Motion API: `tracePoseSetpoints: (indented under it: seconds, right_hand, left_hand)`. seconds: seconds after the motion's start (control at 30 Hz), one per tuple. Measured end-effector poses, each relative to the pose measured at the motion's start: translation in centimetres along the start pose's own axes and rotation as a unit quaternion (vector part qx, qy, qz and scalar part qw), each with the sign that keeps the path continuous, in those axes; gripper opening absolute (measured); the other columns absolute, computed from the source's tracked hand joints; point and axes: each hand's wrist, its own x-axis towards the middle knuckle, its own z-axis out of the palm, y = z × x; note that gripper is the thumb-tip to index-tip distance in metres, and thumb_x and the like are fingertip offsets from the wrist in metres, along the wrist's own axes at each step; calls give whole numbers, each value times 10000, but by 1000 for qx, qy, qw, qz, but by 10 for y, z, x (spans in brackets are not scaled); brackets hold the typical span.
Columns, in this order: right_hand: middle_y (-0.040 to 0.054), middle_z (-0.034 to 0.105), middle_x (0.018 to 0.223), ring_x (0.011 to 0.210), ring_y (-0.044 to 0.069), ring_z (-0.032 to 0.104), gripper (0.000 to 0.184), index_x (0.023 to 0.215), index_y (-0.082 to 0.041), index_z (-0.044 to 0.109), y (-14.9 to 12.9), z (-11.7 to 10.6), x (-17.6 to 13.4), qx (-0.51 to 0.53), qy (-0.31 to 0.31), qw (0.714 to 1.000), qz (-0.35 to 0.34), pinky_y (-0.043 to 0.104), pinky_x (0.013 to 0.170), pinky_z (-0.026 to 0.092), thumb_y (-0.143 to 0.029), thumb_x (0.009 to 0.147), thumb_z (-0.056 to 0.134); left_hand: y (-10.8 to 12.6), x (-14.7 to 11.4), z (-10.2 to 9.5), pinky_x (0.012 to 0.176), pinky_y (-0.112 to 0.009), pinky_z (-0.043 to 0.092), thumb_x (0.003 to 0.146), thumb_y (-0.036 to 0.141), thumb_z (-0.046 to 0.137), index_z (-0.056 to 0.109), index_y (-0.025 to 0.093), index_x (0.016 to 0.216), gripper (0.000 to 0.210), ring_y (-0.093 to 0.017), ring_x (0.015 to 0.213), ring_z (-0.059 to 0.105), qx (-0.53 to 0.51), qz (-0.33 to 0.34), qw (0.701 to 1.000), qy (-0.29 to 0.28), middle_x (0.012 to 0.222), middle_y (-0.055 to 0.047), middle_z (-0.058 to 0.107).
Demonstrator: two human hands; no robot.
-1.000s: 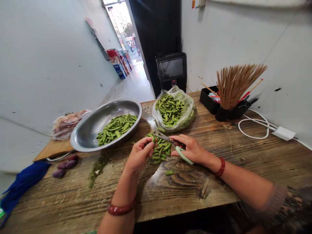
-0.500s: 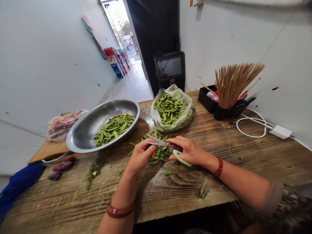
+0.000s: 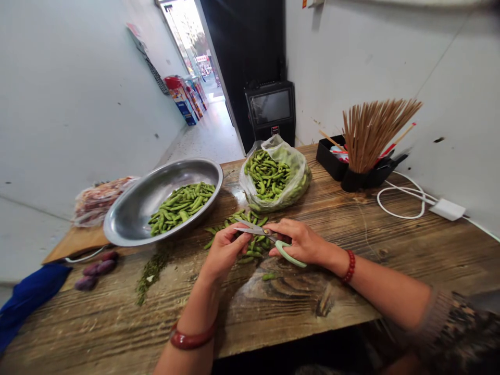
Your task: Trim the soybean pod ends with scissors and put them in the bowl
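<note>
My right hand [image 3: 295, 240] grips a pair of scissors [image 3: 287, 252] by pale green handles. The scissors' blades are parted and point left, reaching the fingertips of my left hand [image 3: 227, 249]. That hand is closed in a pinch, and what lies between its fingers is hidden. Beneath both hands is a loose heap of green soybean pods [image 3: 255, 245], with a single pod [image 3: 269, 276] nearer to me. Behind them stands a clear plastic bag [image 3: 302, 182] full of pods. To the left, a wide steel basin [image 3: 133, 195] holds more pods on its right side.
Dark trimmings [image 3: 150, 273] lie below the basin, beside several purple-red bulbs or roots [image 3: 96, 268] and a blue cloth [image 3: 29, 297]. A bag of meat-like pieces [image 3: 99, 203] sits behind. At the right are bundled sticks [image 3: 375, 135] in a black holder and a white cable [image 3: 402, 216].
The whole view has shifted very slightly. Both hands and the scissors keep almost the same pose, with the blades still parted at the left fingertips.
</note>
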Motion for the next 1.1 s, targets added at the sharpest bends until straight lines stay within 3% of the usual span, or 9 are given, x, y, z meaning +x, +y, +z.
tracePoseSetpoints:
  seconds: [0.47,0.6,0.83,1.1]
  right_hand:
    - [51,663,858,720,150,581,509,1197,-168,619,-1,-3,3,20,-1,1000,18,253,676,458,-367,748,752]
    - [37,646,838,694,139,568,514,1183,-168,626,2,-1,4,39,32,997,54,251,656,462,-360,728,767]
    - [27,597,848,712,145,556,578,1240,-194,573,0,1,2,11,25,999,46,265,654,465,-373,724,764]
    - [38,591,877,729,150,561,590,1253,-183,553,0,2,1,-2,6,999,32,267,661,466,-375,733,756]
  left_hand:
    - [6,1,-5,478,-183,297,716,304,740,690,144,845,212,-65,530,388,16,-17,999,47,648,19,532]
    - [7,2,-7,449,-161,292,740,284,723,607,158,852,204,-52,471,389,-73,-33,996,47,562,54,490]
    - [10,2,-5,464,-147,375,703,210,746,557,164,851,245,-51,508,502,-196,-30,979,55,721,11,617]
    - [9,-1,6,489,-183,394,669,235,775,663,138,883,261,-71,521,525,-145,-47,987,47,702,-8,638]
